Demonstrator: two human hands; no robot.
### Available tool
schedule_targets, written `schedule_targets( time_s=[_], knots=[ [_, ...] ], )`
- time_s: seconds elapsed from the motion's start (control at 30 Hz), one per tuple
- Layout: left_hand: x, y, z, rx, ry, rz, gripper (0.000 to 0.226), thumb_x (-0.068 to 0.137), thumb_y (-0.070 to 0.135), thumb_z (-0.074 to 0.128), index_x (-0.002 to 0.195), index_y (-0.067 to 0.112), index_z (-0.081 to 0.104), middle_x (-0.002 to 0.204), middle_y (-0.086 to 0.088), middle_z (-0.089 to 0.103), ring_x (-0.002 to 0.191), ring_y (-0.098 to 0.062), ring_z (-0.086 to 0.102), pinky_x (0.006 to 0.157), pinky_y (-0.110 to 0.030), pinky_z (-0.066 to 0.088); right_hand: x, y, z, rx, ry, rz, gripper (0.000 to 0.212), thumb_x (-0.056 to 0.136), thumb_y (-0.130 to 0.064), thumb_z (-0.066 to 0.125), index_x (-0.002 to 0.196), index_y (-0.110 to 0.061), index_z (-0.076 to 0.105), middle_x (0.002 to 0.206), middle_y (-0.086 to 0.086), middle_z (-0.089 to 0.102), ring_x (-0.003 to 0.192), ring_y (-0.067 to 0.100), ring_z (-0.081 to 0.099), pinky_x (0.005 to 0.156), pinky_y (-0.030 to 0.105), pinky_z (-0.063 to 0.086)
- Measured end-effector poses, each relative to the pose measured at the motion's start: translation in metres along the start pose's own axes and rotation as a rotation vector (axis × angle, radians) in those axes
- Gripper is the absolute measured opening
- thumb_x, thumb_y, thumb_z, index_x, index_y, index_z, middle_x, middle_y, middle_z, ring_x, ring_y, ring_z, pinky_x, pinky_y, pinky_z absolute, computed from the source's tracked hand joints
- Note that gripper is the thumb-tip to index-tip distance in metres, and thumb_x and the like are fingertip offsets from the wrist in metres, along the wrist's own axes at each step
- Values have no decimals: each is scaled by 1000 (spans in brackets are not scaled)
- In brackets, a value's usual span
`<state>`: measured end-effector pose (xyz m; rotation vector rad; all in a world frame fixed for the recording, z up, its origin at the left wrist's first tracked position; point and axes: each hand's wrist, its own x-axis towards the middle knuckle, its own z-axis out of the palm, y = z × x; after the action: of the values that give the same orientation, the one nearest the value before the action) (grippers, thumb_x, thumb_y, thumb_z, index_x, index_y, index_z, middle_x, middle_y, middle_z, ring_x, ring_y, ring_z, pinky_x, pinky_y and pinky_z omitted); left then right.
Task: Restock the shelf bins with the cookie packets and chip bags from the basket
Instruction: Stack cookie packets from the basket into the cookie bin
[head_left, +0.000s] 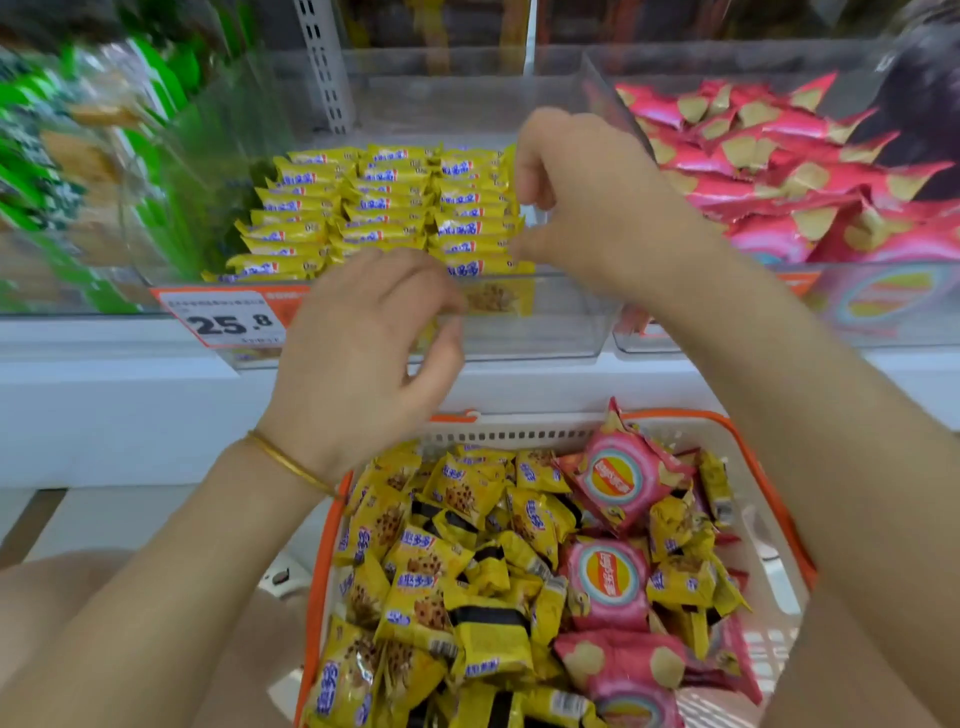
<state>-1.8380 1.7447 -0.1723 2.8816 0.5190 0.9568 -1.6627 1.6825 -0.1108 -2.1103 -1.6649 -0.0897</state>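
Rows of yellow cookie packets (384, 208) stand in a clear shelf bin (545, 322). My right hand (582, 208) reaches into that bin with curled fingers, its fingertips touching the right ends of the packet rows. In front of the bin's front wall hovers my left hand (363, 338), fingers loosely curled with nothing in it. Below, an orange-rimmed white basket (519, 434) holds several loose yellow cookie packets (447, 571) and pink chip bags (618, 478).
A clear bin to the right is piled with pink chip bags (753, 171). Green packets (31, 208) fill the bin at the left. A price tag reading 25.8 (223, 322) hangs on the white shelf edge (156, 405). An upright shelf post (327, 62) rises behind.
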Motion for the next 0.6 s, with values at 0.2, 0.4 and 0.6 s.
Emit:
schedule_targets(
  time_s=[0.2,0.4,0.6],
  knots=[
    [-42,20,29,-34,-338,-8,30,83,27,43,87,14,69,95,1,66,87,-24,61,66,-38,54,-96,24,96,46,-626,21,10,85,-12,61,94,-13,58,85,-1,55,80,16,54,68,27,39],
    [-50,23,55,-42,-531,-9,36,84,33,34,82,17,66,86,2,64,81,-22,60,58,-37,53,-142,74,202,-46,-778,277,32,91,-40,57,99,-10,48,100,7,57,96,28,59,68,35,43],
    [-49,18,72,3,-605,-39,34,91,35,36,102,19,64,102,1,61,99,-21,56,72,-43,53,-135,87,193,21,-679,212,20,87,-18,60,76,-19,43,86,0,47,84,22,52,62,28,36]
  ],
)
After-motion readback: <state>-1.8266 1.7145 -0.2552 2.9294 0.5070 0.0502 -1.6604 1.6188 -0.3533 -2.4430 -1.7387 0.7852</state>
